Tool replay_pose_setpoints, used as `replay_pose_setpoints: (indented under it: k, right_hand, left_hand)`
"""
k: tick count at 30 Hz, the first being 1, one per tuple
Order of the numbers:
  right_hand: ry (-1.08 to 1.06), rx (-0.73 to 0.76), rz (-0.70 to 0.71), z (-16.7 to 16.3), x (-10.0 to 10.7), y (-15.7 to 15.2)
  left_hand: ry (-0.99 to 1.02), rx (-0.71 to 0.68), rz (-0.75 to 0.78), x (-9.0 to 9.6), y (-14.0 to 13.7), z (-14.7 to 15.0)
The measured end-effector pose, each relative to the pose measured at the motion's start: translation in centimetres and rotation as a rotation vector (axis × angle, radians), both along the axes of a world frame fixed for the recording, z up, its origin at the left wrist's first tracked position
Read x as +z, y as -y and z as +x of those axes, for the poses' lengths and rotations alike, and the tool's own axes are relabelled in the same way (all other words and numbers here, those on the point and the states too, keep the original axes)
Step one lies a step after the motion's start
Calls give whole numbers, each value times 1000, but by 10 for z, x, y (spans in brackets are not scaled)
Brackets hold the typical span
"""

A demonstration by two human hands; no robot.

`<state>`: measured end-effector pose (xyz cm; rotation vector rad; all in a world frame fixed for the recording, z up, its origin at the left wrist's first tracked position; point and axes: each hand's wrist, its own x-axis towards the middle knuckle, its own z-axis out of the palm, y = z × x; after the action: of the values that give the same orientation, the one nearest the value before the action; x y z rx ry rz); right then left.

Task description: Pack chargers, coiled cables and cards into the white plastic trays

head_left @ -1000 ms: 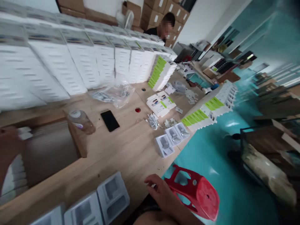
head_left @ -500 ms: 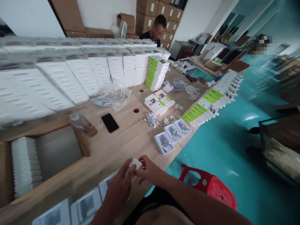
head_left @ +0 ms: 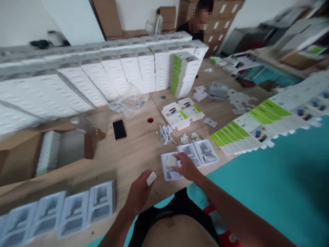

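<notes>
My right hand (head_left: 187,166) pinches a white block with rounded corners (head_left: 171,161), like a small charger. It is over the nearest of three pale plastic insert trays (head_left: 166,175), partly covering that tray's compartments; I cannot tell if it touches the tray. My left hand (head_left: 140,188) is closed around another small white block (head_left: 151,178), held above the table to the left of that tray. Further left, a row of similar trays (head_left: 101,202) lies along the table's near edge. Just beyond the right-hand trays are small white pieces (head_left: 190,138) and a bundle of white cables (head_left: 164,134).
Tall stacks of white boxes (head_left: 131,68) line the far side. Flattened printed cartons (head_left: 177,115) and a phone (head_left: 119,129) lie mid-table. A bottle (head_left: 86,126) lies by an open cardboard box (head_left: 88,145). Fanned cartons (head_left: 239,132) flank the right edge. A person (head_left: 191,29) is behind the stacks.
My hands were together around a white block. Now they are apart, each with a white block, and my right hand has moved right over a tray. The view has turned.
</notes>
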<state>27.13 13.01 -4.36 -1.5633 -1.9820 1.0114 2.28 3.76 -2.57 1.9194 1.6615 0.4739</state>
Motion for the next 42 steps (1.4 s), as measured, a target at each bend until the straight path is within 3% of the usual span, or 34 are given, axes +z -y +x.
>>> replay_pose_setpoints:
  k: [2, 4, 8, 18, 23, 26, 29, 32, 35, 39, 42]
  right_hand:
    - [109, 106, 90, 21, -18, -22]
    - [159, 262, 119, 32, -29, -35]
    - [194, 509, 219, 36, -35, -39]
    - [346, 473, 305, 27, -38, -42]
    - [222, 355, 214, 19, -10, -38]
    - [47, 321, 40, 22, 11, -32]
    - [-115, 281, -88, 31, 28, -30]
    - [-105, 250, -42, 48, 37, -38]
    - [-119, 255, -84, 74, 34, -56]
    - [21, 191, -76, 115, 12, -80]
    - [150, 202, 40, 133, -11, -90]
  left_hand:
    - [71, 29, -82, -3, 0, 30]
    - [86, -54, -125, -7, 0, 60]
    - [28, -141, -162, -21, -5, 95]
    - [109, -35, -139, -57, -4, 89]
    - [102, 24, -123, -32, -11, 91]
    - [-119, 57, -20, -6, -29, 99]
    - [-333, -15, 69, 11, -56, 116]
    - [-385, -103, 125, 17, -84, 140]
    - [-351, -149, 145, 19, -102, 163]
    - [-288, -140, 134, 19, -104, 179]
    - [-294, -333, 92, 9, -92, 182]
